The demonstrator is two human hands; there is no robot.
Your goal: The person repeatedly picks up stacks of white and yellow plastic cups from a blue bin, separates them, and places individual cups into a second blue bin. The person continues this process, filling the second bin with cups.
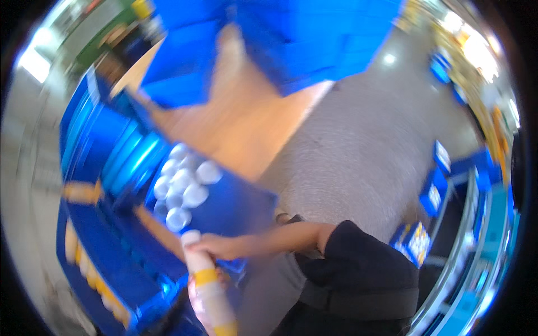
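In front of me a white, tube-like bottle (213, 299) with yellow bands stands at a slant. My left hand (197, 302) wraps around its body from the left, mostly behind it and blurred. At the upper end, my right hand (218, 246) is closed with its fingers on the bottle just below its white cap (190, 237). Just beyond is a blue bin (241, 204) with several round white caps (183, 180) grouped at its left side.
Blue racking (106, 235) on the left holds a row of yellow-and-white bottles (92, 274). Large blue crates (314, 42) stand on a wooden surface (241, 126) ahead. At right are grey floor (358, 151), a filled blue box (412, 242) and a shelf unit (471, 252).
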